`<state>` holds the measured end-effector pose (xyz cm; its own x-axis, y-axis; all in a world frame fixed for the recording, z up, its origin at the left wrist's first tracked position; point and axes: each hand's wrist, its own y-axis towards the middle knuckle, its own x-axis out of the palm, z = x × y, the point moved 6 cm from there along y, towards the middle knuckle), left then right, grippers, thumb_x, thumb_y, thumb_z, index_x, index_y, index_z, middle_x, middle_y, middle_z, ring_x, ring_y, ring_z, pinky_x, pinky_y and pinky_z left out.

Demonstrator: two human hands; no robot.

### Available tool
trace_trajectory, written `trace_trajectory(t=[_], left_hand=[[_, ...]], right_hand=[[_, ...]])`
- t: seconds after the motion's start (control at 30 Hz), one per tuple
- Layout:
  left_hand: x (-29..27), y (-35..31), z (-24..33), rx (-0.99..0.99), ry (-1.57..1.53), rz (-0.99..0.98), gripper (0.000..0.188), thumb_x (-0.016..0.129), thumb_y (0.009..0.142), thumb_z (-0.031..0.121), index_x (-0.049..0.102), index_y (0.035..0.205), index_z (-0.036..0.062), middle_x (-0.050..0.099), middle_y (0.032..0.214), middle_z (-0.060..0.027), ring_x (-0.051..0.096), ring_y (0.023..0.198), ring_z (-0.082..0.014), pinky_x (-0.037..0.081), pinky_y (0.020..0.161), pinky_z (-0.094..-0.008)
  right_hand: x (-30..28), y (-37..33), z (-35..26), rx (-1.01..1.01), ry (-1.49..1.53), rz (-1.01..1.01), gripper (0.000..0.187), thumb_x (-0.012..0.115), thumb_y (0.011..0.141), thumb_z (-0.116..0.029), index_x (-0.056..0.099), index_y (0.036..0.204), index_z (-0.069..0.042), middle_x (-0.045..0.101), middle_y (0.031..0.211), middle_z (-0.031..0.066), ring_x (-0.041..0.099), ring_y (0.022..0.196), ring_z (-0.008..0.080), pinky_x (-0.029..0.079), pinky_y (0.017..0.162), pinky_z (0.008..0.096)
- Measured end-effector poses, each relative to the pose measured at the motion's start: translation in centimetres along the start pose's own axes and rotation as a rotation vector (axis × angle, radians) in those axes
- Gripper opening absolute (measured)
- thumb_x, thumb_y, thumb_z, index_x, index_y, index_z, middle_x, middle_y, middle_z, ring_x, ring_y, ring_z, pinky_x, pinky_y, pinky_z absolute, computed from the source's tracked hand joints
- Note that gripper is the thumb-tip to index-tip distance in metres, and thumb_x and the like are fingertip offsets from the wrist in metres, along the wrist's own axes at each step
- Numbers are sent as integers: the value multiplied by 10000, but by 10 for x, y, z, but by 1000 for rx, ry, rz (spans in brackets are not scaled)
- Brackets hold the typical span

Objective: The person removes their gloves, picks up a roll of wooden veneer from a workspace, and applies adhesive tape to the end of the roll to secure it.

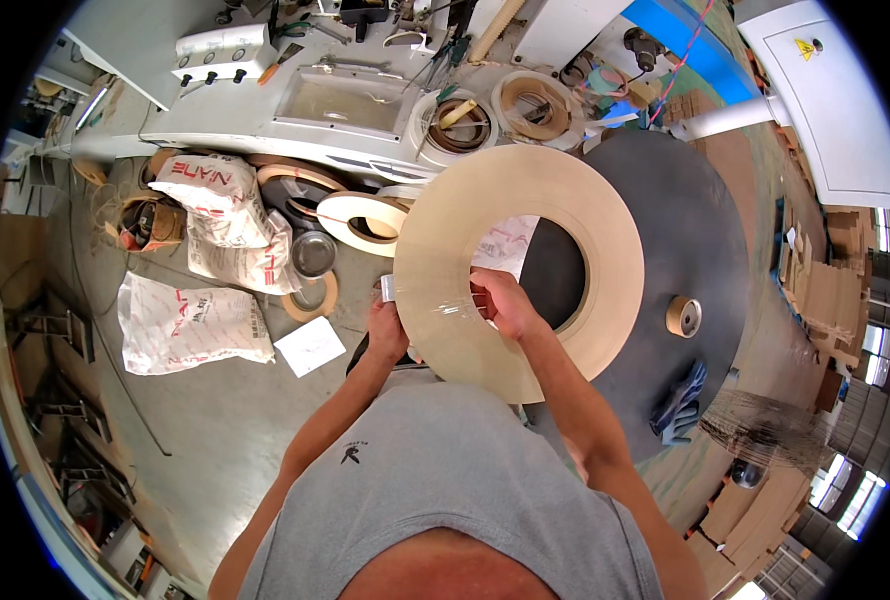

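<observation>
A large cream roll of edge banding (605,200) lies flat in front of me, its right part over a round black table (705,240). Shiny clear tape (453,309) runs across the roll's left face. My right hand (505,303) reaches over the hole, fingers closed at the inner rim where the tape ends. Beside the outer left rim, my left hand (387,330) is closed around a small pale grey piece (388,288), whose kind I cannot make out. The roll hides some of the left fingertips. A white printed sheet (505,246) shows through the hole.
White printed sacks (197,325), smaller banding rolls (363,221) and a white paper (310,346) lie on the floor at left. A small tape roll (683,316) and blue gloves (679,403) rest on the black table. A machine bench (265,125) stands ahead.
</observation>
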<state>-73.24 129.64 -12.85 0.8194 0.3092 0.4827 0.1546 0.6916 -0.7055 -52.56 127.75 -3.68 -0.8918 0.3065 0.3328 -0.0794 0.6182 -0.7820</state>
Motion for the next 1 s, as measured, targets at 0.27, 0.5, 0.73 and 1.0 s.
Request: trace_trajectory(t=[0.27, 0.5, 0.73, 1.0], left_hand=[[15, 22, -57, -84, 121, -706, 405, 410, 1061, 259, 525, 1404, 74, 595, 1387, -98, 563, 1252, -278, 463, 1068, -404], [-13, 37, -110, -19, 508, -887, 447, 439, 1050, 282, 471, 1477, 152, 529, 1478, -32, 483, 1336, -221, 394, 1123, -335], [11, 17, -115, -645, -117, -451, 467, 529, 1024, 225, 474, 1462, 73, 550, 1438, -79, 526, 1285, -218, 443, 1087, -353], [22, -15, -82, -629, 82, -239, 455, 590, 1013, 173, 499, 1428, 11, 588, 1375, -114, 579, 1206, -204, 502, 1026, -363]], right_hand=[[11, -2, -9, -30, -9, 65, 356, 495, 957, -41, 628, 1287, -26, 639, 869, -10, 519, 629, 63, 417, 529, 227], [5, 6, -22, 87, -406, -43, 351, 506, 971, -38, 607, 1307, -32, 692, 1097, 62, 692, 898, 168, 577, 795, 317], [-3, 23, -29, 20, -720, -216, 370, 617, 854, 2, 632, 1223, 36, 699, 1152, 132, 686, 995, 215, 563, 867, 358], [15, -4, -73, -109, -1224, -83, 218, 690, 849, -148, 735, 962, 33, 746, 887, 169, 711, 837, 246, 540, 769, 341]])
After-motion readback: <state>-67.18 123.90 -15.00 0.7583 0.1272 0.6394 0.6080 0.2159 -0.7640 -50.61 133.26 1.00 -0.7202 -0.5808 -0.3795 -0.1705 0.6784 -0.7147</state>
